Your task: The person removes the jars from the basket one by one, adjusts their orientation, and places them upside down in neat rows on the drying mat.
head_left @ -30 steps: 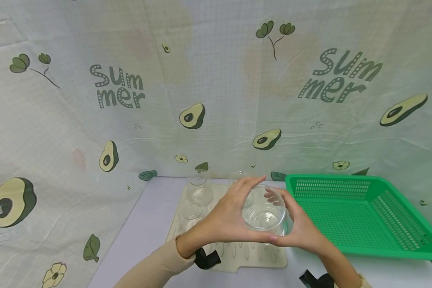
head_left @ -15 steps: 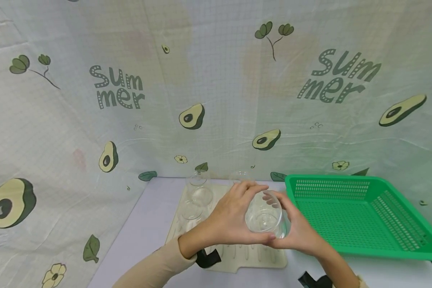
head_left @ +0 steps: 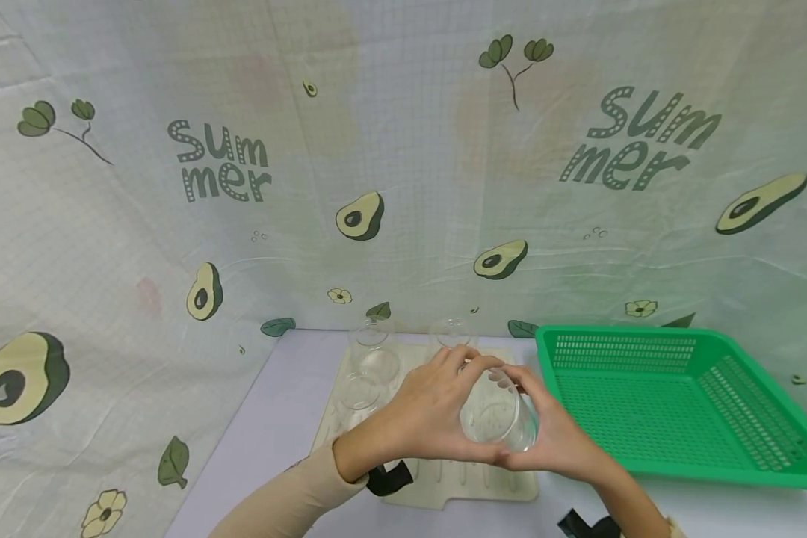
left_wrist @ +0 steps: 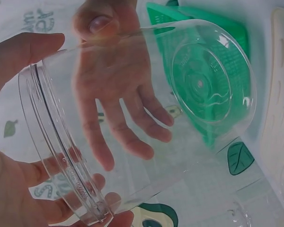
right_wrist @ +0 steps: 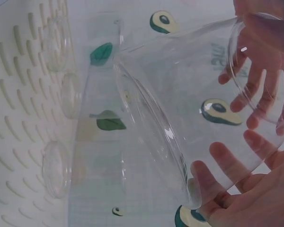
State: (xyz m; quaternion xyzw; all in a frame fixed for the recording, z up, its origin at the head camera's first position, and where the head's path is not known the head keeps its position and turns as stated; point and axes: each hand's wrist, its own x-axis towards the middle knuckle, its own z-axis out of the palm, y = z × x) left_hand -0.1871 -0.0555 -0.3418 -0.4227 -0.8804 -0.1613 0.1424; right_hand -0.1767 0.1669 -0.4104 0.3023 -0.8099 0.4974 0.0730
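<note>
A clear, see-through jar (head_left: pixel 494 415) is held tilted between both hands, over the right part of the cream ribbed mat (head_left: pixel 460 484). My left hand (head_left: pixel 427 411) grips its left side, thumb below and fingers over the top. On the opposite side my right hand (head_left: pixel 554 433) holds it, its thumb close to the left thumb. The left wrist view shows a double ring with a thin dark line around one end of the jar, beside the left fingers (left_wrist: pixel 35 46). Through the wall there, the right hand's fingers (left_wrist: pixel 118 123) show spread along the jar.
Several other clear containers (head_left: pixel 359 394) stand on the mat to the left and behind the hands. A green perforated basket (head_left: pixel 645 478) sits at the right on the pale tabletop (head_left: pixel 258 418). Behind hangs a printed cloth (head_left: pixel 403 149).
Both hands have lowered the jar slightly in the head view and turned it, so its near end tips further over. The upper fingers of both hands have come closer together.
</note>
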